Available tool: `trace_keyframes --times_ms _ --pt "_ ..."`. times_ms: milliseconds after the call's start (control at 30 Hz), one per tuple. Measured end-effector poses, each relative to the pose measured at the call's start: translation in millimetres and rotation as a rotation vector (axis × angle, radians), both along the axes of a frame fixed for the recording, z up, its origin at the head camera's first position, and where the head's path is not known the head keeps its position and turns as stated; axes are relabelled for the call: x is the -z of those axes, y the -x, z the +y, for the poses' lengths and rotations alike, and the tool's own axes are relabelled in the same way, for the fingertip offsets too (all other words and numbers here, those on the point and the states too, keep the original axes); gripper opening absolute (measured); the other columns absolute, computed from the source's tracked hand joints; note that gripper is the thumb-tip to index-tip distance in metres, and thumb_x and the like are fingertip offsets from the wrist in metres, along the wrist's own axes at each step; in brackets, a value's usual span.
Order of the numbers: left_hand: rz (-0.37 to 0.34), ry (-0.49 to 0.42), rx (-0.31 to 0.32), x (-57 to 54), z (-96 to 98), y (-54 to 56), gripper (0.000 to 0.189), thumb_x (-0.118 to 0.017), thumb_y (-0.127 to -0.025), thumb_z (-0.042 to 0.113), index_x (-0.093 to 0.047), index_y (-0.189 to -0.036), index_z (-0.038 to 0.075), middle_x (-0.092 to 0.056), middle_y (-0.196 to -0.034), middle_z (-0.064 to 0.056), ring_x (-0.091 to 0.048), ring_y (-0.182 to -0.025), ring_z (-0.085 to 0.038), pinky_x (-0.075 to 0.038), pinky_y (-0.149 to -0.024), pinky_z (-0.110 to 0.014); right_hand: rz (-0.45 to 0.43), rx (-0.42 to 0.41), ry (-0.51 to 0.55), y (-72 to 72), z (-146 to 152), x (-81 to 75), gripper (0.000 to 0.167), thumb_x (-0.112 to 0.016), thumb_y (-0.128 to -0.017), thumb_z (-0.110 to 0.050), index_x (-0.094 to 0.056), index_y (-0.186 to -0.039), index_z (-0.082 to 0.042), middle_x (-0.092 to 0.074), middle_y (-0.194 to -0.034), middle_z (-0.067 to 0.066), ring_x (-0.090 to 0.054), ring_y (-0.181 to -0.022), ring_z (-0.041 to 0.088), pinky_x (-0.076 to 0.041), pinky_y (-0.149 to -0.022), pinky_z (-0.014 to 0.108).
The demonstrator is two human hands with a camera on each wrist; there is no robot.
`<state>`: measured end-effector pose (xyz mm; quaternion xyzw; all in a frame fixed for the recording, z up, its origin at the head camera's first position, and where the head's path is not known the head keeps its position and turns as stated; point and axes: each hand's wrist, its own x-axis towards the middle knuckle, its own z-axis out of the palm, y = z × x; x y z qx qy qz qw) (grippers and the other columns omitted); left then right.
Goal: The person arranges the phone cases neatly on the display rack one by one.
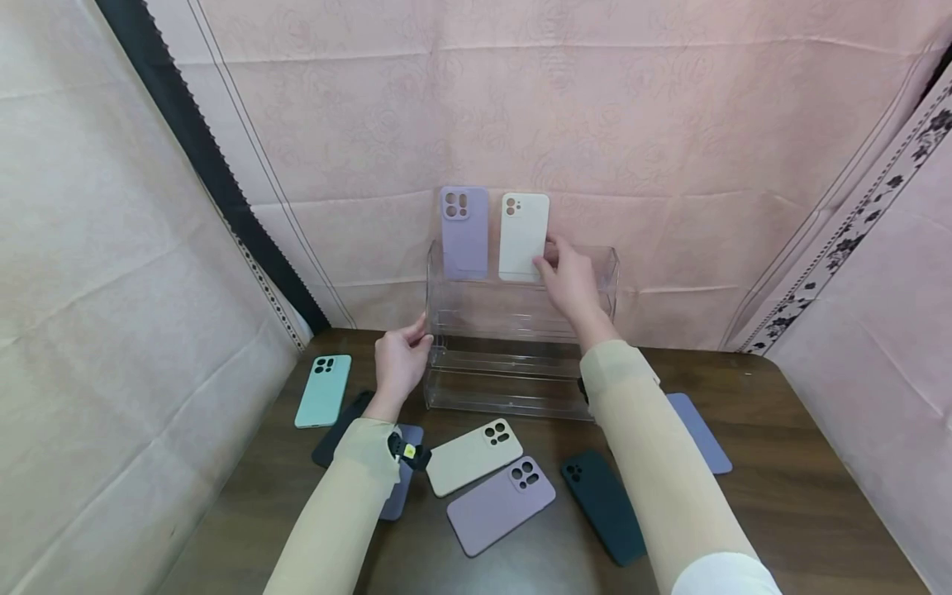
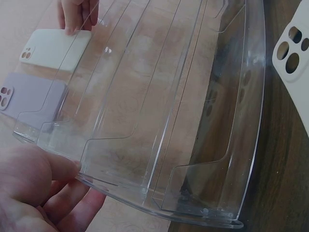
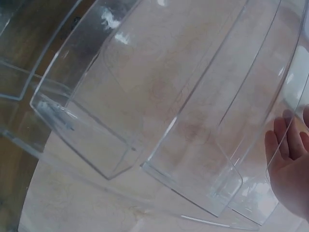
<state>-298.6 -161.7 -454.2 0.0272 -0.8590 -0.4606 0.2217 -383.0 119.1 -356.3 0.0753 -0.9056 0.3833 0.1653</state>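
A clear tiered display stand (image 1: 513,397) stands upright at the table's far side. My left hand (image 1: 400,364) grips the stand's left side edge, thumb in front and fingers behind, as the left wrist view shows. On the top tier a white phone case (image 1: 523,231) stands upright, and my right hand (image 1: 571,285) pinches its lower right edge. To its left, apart from it, a lavender phone case (image 1: 464,235) stands on the same tier. In the right wrist view the right hand (image 3: 292,164) is partly cut off at the frame's edge.
On the brown table (image 1: 781,496) lie a mint case (image 1: 324,391), a cream case (image 1: 473,457), a mauve case (image 1: 498,508), a dark teal case (image 1: 604,506) and a blue case (image 1: 699,431). Dark and blue cases lie partly under the left forearm. Pale cloth (image 1: 669,124) hangs behind.
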Motion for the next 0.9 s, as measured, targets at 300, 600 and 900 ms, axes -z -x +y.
trace_keyframes --times_ms 300,600,900 --pt "0.038 0.017 -0.009 1.6 -1.1 2.7 0.040 -0.074 -0.091 0.010 -0.068 -0.128 0.023 -0.073 -0.114 -0.005 -0.070 -0.107 -0.025 -0.056 -0.089 -0.044 0.093 0.023 0.029 -9.8 8 4.2 0.059 -0.059 -0.102 -0.031 -0.035 -0.156 -0.025 -0.065 -0.133 0.002 -0.056 -0.127 0.023 -0.044 -0.106 0.044" --pt "-0.004 -0.013 0.002 0.7 0.5 0.4 0.041 -0.072 -0.093 0.011 -0.066 -0.131 0.023 -0.071 -0.121 -0.005 -0.068 -0.111 -0.025 -0.056 -0.088 -0.043 0.195 -0.033 0.066 -25.3 15 16.1 0.053 -0.061 -0.101 -0.030 -0.045 -0.151 -0.020 -0.060 -0.139 0.006 -0.051 -0.133 0.023 -0.038 -0.112 0.045" --pt "-0.005 -0.027 0.012 1.9 0.8 -0.7 0.040 -0.072 -0.094 0.011 -0.066 -0.131 0.023 -0.070 -0.123 -0.004 -0.068 -0.111 -0.025 -0.057 -0.088 -0.043 0.291 -0.143 0.155 -62.5 25 34.1 0.048 -0.066 -0.099 -0.021 -0.053 -0.142 -0.007 -0.059 -0.139 0.010 -0.050 -0.132 0.025 -0.039 -0.111 0.041"
